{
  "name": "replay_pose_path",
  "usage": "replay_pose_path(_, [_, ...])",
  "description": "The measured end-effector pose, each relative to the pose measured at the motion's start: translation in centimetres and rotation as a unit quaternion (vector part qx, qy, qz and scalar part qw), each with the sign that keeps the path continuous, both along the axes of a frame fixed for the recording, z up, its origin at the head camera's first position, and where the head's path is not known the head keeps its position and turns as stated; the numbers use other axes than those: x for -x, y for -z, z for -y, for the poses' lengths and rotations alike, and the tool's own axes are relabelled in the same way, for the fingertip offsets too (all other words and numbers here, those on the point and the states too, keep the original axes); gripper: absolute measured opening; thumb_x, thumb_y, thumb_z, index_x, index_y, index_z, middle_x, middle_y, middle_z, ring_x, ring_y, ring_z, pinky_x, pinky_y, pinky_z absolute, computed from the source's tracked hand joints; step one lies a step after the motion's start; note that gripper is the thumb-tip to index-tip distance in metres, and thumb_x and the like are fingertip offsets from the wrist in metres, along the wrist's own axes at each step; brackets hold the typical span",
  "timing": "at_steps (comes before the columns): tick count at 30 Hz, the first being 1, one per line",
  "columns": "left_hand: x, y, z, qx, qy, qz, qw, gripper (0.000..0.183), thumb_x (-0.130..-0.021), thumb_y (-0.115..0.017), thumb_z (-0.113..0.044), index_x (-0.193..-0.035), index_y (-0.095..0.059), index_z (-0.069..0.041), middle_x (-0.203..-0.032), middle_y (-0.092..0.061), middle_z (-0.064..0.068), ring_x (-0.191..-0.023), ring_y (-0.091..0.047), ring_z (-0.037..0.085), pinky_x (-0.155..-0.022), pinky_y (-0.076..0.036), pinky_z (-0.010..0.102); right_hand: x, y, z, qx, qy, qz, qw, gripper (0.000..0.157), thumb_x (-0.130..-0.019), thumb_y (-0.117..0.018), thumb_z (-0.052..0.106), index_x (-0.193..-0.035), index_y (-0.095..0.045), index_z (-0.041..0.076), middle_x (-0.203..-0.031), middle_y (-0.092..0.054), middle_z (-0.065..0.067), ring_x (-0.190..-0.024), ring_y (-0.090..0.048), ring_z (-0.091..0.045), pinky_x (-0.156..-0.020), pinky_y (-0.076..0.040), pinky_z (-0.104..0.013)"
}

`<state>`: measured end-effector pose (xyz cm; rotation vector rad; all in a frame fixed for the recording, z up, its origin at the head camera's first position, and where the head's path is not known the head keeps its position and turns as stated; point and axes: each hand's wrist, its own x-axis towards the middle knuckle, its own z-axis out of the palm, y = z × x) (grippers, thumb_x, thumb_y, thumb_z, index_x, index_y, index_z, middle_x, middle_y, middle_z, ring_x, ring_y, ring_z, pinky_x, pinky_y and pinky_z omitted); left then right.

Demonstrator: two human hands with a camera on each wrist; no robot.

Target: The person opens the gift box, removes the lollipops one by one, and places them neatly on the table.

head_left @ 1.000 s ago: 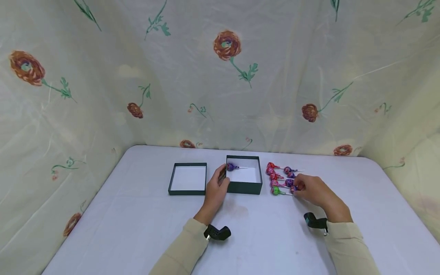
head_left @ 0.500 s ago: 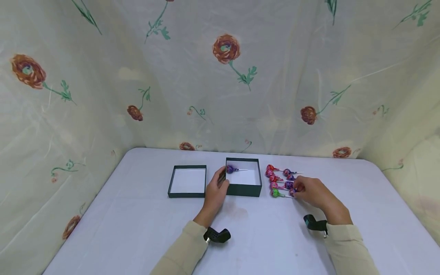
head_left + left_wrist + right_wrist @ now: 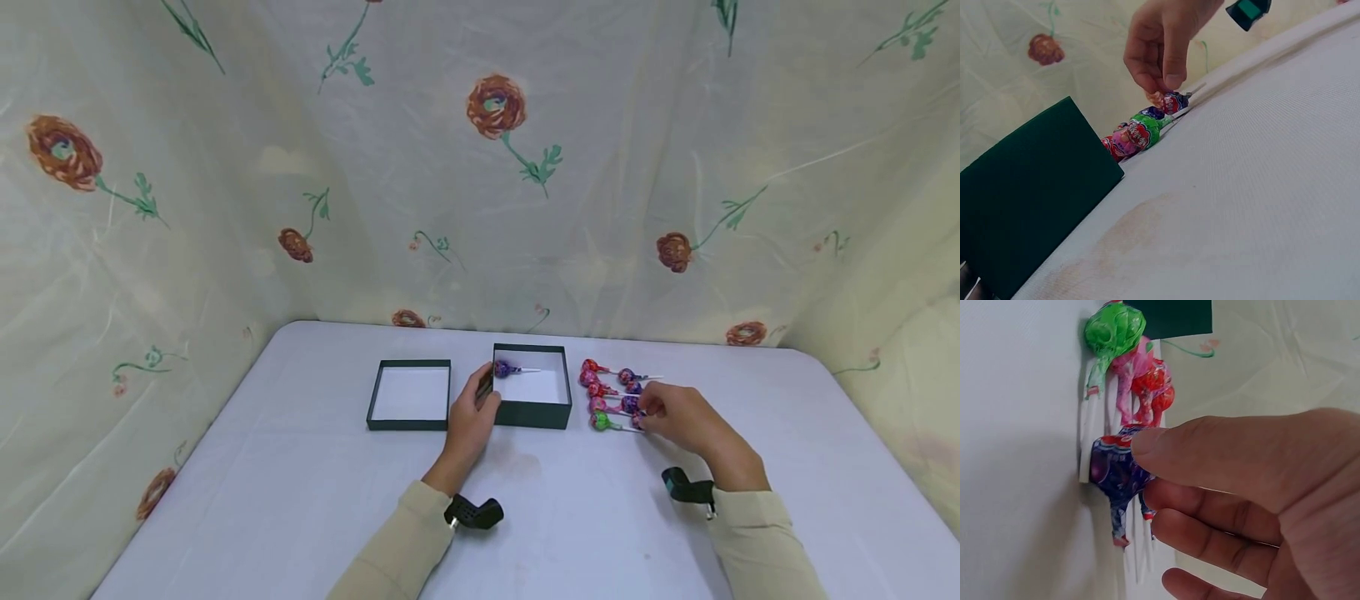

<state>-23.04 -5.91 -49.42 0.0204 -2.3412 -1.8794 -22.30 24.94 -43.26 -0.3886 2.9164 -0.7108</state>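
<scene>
My left hand (image 3: 468,421) holds the dark green box (image 3: 534,416) at its left side, thumb by the near corner; most of this hand is out of the left wrist view. Inside the white-lined box lies one purple lollipop (image 3: 505,368), stick pointing right. To the box's right, my right hand (image 3: 686,421) pinches a purple-wrapped lollipop (image 3: 1116,469) by its head, at the near end of the right row. Its stick points away from the other row. Beside it lie a green lollipop (image 3: 1113,328), a pink lollipop (image 3: 1135,359) and several red and purple ones.
A shallow green-rimmed lid (image 3: 408,425) lies left of the box, white inside up. All this stands on a white-covered table (image 3: 315,483). A flowered curtain (image 3: 375,167) hangs behind the table and at both sides.
The head view tilts slightly, shifting the whole scene a little down. Both hands keep their places, the left at the box and the right at the near purple lollipop.
</scene>
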Motion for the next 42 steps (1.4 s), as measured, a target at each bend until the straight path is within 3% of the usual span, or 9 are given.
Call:
replay_pose_path(17, [-0.1,0.2,-0.2,-0.012,0.001,-0.009,0.9999,0.049,-0.094,-0.052,-0.015,-0.143,-0.048,-0.022,-0.145,-0.047,0.005,-0.132,-0.045,0.023,-0.105,-0.041,0.038,0.2,-1.8,3.0,0.011,-0.016,-0.023,1.0,0.022,-0.085,-0.072,0.012,-0.105,-0.064,0.004,-0.09,-0.063,-0.004,-0.084,-0.055,-0.022,-0.077,-0.056,-0.039])
replay_pose_path(27, [-0.1,-0.1,0.0,-0.015,0.001,-0.017,0.9997,0.049,-0.094,-0.052,-0.014,-0.142,-0.048,-0.02,-0.145,-0.048,0.006,-0.131,-0.046,0.023,-0.105,-0.041,0.037,1.6,-3.0,5.9,0.042,-0.037,-0.054,0.997,0.022,-0.087,-0.071,0.014,-0.106,-0.064,0.005,-0.094,-0.065,-0.005,-0.09,-0.058,-0.023,-0.082,-0.055,-0.041])
replay_pose_path(38, [-0.1,-0.1,0.1,-0.017,-0.001,-0.02,0.9997,0.048,-0.094,-0.052,-0.013,-0.142,-0.048,-0.02,-0.145,-0.048,0.006,-0.132,-0.046,0.024,-0.105,-0.041,0.038,2.9,-3.2,10.4,0.072,-0.052,-0.067,0.994,0.024,-0.088,-0.07,0.017,-0.109,-0.064,0.007,-0.102,-0.065,-0.009,-0.095,-0.059,-0.026,-0.085,-0.054,-0.043])
replay_pose_path(42, [-0.1,-0.2,-0.1,-0.017,-0.001,-0.002,0.9999,0.049,-0.095,-0.052,-0.015,-0.143,-0.047,-0.022,-0.146,-0.046,0.003,-0.133,-0.044,0.022,-0.106,-0.041,0.037,3.6,-2.8,11.7,0.083,-0.075,-0.077,0.991,0.022,-0.088,-0.07,0.016,-0.107,-0.064,0.007,-0.102,-0.067,-0.011,-0.094,-0.059,-0.024,-0.085,-0.054,-0.043])
